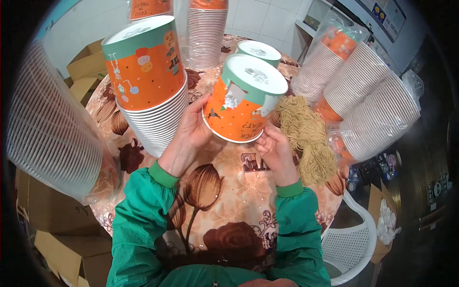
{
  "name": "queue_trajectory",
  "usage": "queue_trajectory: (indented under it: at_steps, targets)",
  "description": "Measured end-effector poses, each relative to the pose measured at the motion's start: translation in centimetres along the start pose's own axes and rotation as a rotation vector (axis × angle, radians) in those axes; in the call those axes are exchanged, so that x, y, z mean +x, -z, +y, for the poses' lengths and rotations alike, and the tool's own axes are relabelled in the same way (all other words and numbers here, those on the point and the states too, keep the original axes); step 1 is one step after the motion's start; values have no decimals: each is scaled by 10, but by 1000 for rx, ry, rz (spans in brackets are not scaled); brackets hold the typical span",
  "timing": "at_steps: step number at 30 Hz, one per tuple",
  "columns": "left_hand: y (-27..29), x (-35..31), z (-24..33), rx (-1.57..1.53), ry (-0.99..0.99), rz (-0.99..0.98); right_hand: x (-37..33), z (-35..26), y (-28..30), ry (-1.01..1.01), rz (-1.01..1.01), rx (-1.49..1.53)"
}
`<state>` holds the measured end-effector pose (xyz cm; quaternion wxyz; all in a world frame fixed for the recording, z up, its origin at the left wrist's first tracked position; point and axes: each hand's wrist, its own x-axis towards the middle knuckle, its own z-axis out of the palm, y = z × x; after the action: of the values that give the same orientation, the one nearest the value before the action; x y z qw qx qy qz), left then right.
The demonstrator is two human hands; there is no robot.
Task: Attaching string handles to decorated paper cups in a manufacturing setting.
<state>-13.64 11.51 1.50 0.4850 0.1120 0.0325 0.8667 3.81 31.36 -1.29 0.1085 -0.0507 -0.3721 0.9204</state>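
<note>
My left hand [195, 125] grips the left side of an orange and green paper tub [234, 110]. The tub is upside down and slightly tilted, its white base up and its rim toward me. At the rim's lower right, my right hand [273, 149] has its fingers curled against the edge. A pale torn-looking patch shows on the tub's printed side. Left of my hands rises a tall stack of nested tubs [146, 76], also upside down. Just behind the held tub stands another upturned tub [260, 51], partly hidden.
A hank of tan yarn [306, 138] lies right of my hands on the flowered tablecloth [229, 191]. Plastic-wrapped tub stacks stand at the right [373, 119], far left [52, 124] and back [206, 36]. Cardboard boxes [57, 248] and a white plastic chair [351, 239] flank the table.
</note>
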Motion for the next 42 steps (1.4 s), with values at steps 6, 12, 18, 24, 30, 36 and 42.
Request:
queue_trajectory:
  at_steps: [6, 12, 18, 24, 30, 36, 42]
  targets:
    - [-3, -5, -1, 114, 2, 69, -9, 3, -36, 112, 33, 105]
    - [-18, -12, -13, 261, 25, 39, -3, -7, -11, 134, 203, 173]
    - [-35, -26, -34, 380, 126, -94, -1, -24, 30, 159, 3, 289]
    - [-40, -29, -39, 229, -83, -100, -10, -20, -25, 261, 16, 147]
    - [-45, -31, -48, 205, -154, -81, -22, 8, -68, 228, 2, 17]
    - [-41, -35, -64, 210, -94, -49, -26, 3, -64, 256, 37, 7]
    - [-40, -36, -65, 215, -74, -48, -28, 2, -63, 258, 55, 20]
